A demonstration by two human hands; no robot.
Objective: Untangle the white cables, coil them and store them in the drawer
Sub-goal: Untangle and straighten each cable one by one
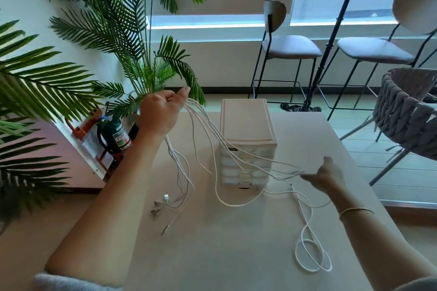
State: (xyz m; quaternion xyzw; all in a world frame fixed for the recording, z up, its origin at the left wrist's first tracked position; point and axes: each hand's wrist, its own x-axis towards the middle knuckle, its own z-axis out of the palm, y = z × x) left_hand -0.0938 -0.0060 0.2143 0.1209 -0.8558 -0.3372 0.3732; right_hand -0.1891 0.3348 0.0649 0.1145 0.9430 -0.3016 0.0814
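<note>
- The right hand (325, 176), at the right of the frame, pinches cable strands at its blurred fingertips; the left hand (160, 111), raised at centre left, grips the bundle high, likely so the strands hang apart.
- The white cables (222, 146) span between the hands; loose ends and plugs trail onto the table (236, 255), with a loop at lower right.
- Behind stands the drawer unit (248, 130), centre frame, drawers seemingly closed.
- A palm plant (71, 54) fills the upper left.
</note>
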